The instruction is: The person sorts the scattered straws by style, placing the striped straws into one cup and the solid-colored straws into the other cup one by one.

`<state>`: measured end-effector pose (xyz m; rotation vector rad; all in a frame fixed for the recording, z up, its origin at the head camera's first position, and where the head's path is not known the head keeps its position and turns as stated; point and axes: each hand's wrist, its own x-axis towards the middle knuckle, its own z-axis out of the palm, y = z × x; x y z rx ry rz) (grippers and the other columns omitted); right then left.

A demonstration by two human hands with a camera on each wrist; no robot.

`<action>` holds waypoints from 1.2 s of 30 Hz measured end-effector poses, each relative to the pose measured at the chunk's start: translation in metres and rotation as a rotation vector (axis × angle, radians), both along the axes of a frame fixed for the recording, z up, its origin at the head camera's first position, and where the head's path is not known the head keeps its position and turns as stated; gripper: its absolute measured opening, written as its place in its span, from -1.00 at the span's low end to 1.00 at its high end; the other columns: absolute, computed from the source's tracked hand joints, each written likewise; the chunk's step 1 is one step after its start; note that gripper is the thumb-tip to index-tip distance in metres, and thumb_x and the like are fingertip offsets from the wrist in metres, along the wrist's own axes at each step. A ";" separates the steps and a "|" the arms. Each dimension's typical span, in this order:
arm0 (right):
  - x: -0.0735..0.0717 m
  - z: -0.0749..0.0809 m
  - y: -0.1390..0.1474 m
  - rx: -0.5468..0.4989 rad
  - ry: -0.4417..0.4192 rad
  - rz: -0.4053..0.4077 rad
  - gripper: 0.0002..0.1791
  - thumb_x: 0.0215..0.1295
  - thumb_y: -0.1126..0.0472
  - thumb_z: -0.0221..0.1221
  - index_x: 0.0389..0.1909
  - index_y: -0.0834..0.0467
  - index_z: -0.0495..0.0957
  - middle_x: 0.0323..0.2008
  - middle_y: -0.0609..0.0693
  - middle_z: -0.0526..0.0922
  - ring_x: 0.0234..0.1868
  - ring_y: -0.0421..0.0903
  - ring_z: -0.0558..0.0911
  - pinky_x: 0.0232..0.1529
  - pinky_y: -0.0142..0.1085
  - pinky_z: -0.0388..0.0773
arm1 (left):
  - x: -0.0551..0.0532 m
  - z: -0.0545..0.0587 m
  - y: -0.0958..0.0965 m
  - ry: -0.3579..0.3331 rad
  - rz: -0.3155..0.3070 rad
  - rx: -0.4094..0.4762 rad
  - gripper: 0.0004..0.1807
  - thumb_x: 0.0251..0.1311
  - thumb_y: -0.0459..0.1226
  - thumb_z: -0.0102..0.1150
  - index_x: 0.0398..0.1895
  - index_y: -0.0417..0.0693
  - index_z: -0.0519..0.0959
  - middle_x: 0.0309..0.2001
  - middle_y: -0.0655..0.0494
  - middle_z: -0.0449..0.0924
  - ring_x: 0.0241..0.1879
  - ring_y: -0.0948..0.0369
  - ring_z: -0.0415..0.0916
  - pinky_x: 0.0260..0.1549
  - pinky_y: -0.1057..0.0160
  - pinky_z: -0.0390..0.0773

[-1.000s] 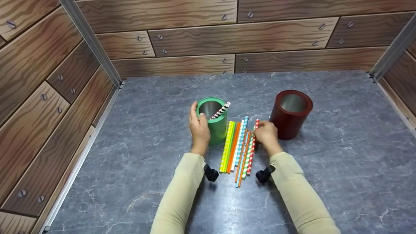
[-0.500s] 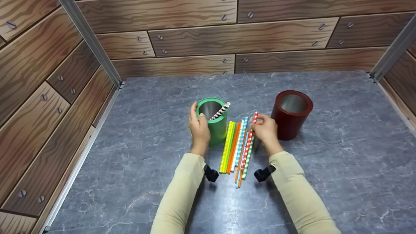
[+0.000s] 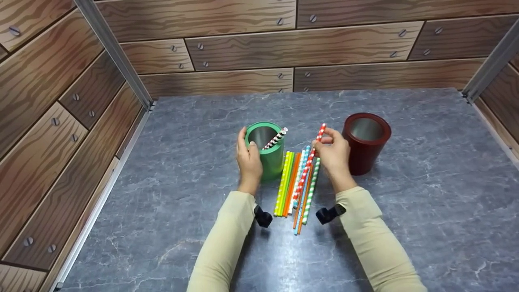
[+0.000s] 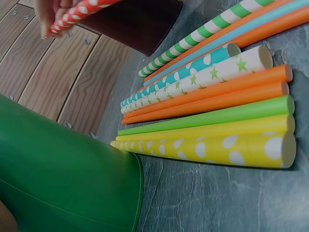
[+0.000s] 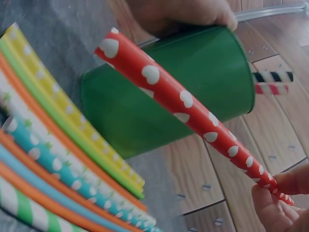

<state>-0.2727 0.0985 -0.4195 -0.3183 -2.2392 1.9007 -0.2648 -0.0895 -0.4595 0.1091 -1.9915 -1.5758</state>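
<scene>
My right hand (image 3: 334, 156) pinches a red paper straw with white hearts (image 5: 186, 99) near its far end. The straw slants over the row of straws lying on the table. With thumb and fingers, my left hand (image 3: 248, 162) holds the side and rim of a green can (image 3: 271, 164). Two striped straws (image 3: 275, 138), one black and white, one pink and white, lean out of that can. Between the hands lie yellow dotted (image 4: 207, 147), green, orange, star-patterned, blue dotted (image 5: 53, 162) and green-striped straws (image 3: 311, 190), side by side.
A dark red can (image 3: 363, 150), open at the top, stands just beyond my right hand. The grey marbled table (image 3: 182, 142) is bounded by wood-patterned walls (image 3: 243, 48) at the back and sides. Each sleeved wrist wears a small black camera (image 3: 263, 217).
My right hand has lifted the red straw from the right end of the row, raising it up and tilting it leftward over the others. The left hand stays on the green can.
</scene>
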 end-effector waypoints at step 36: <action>0.025 0.068 -0.015 -0.345 0.519 -0.066 -0.50 0.09 0.54 0.12 0.11 0.34 0.33 -0.35 0.02 0.42 -0.46 -0.19 0.46 -0.40 -0.38 0.60 | -0.001 -0.001 0.001 0.032 0.001 0.002 -0.47 0.19 -0.31 -0.23 0.29 -0.15 0.26 0.24 -0.12 0.32 0.24 0.05 0.25 0.20 0.05 0.24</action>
